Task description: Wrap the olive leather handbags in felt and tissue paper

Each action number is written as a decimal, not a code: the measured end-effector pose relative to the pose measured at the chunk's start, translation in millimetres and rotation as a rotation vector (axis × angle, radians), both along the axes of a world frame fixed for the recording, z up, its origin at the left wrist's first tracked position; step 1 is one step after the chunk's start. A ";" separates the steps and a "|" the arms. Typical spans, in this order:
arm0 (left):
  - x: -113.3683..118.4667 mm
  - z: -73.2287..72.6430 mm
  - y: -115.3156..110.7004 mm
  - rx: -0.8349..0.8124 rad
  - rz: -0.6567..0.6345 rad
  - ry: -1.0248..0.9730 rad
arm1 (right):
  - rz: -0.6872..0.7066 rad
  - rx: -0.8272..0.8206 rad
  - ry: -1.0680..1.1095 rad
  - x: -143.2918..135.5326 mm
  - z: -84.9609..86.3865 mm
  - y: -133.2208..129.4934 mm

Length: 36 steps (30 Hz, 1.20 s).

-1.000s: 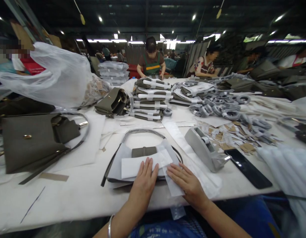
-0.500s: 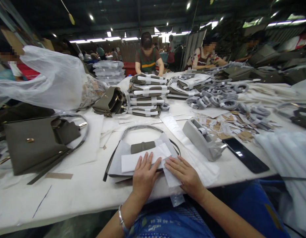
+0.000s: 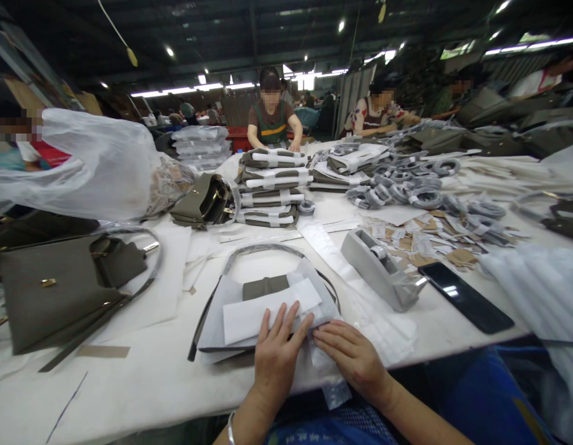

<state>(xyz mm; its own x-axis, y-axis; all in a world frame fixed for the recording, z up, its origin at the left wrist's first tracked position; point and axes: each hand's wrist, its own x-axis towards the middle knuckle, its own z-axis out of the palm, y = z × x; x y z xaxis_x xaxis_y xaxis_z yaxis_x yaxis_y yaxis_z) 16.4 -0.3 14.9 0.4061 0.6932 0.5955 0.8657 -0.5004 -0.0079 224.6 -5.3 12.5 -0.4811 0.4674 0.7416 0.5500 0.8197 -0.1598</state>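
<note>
A dark olive handbag [image 3: 266, 286] lies flat in front of me, its wrapped strap looping away from me. Translucent white wrapping paper [image 3: 212, 327] covers much of it, and a folded white foam sheet [image 3: 246, 318] lies across the top. My left hand [image 3: 277, 346] rests open on the foam sheet, fingers spread. At the bag's near right corner, my right hand [image 3: 353, 358] has its fingers together, closed over the edge of the wrapping paper; its thumb is hidden. A piece of clear plastic [image 3: 336, 392] hangs over the table edge below the right hand.
A grey tape dispenser [image 3: 381, 272] and a black phone [image 3: 466, 300] lie to the right. On the left is another olive handbag [image 3: 49, 296]. Wrapped bags [image 3: 272, 179] are stacked beyond, near coiled grey straps [image 3: 425, 194] and scattered tags [image 3: 425, 238]. A co-worker [image 3: 273, 120] stands opposite.
My right hand's fingers have drawn together and bent over the paper at the bag's corner, where a white flap lay flat before. My left hand stays on the foam sheet. The view has shifted slightly.
</note>
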 end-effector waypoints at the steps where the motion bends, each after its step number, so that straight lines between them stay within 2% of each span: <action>1: -0.1 -0.5 -0.2 0.011 -0.005 0.001 | 0.015 -0.006 -0.007 1.3 2.2 -1.6; 3: -0.4 -2.0 -0.3 0.017 -0.015 -0.020 | 0.058 -0.066 -0.046 4.7 12.3 -4.0; 6: -1.1 -4.3 0.5 0.019 -0.023 -0.062 | 0.119 -0.189 -0.057 5.2 38.7 6.1; 8: -1.2 -4.9 1.7 0.044 -0.024 -0.051 | 0.076 -0.221 -0.025 -2.7 55.4 28.6; 10: -0.7 -5.1 3.1 0.078 -0.018 -0.046 | -0.001 -0.245 -0.074 -17.2 63.9 61.1; 13: 0.8 -5.9 4.9 0.095 -0.007 -0.096 | -0.051 -0.360 -0.366 -41.7 60.1 108.1; 15: 1.6 -7.4 5.7 0.101 -0.009 -0.123 | -0.072 -0.428 -0.502 -53.5 52.4 126.0; 18: 2.2 -9.4 6.6 0.127 -0.005 -0.139 | -0.133 -0.447 -0.528 -62.9 44.2 131.0; 21: 2.0 -9.6 7.2 0.130 0.009 -0.123 | -0.192 -0.451 -0.522 -67.0 43.2 128.7; 25: 0.9 -9.4 6.7 0.126 0.003 -0.117 | -0.089 -0.486 -0.537 -58.6 47.0 133.5; 27: 0.3 -9.3 5.0 0.103 -0.006 -0.128 | -0.028 -0.513 -0.507 -43.4 47.8 129.0; 29: -0.5 -8.4 3.0 0.059 -0.013 -0.130 | -0.001 -0.505 -0.374 -20.8 45.8 110.9; 33: -3.0 -3.7 1.0 -0.019 -0.035 -0.074 | 0.000 -0.313 -0.089 30.6 31.6 35.4; 36: -4.9 -0.4 0.9 -0.033 -0.050 -0.027 | 0.044 -0.236 -0.234 54.2 13.3 -22.8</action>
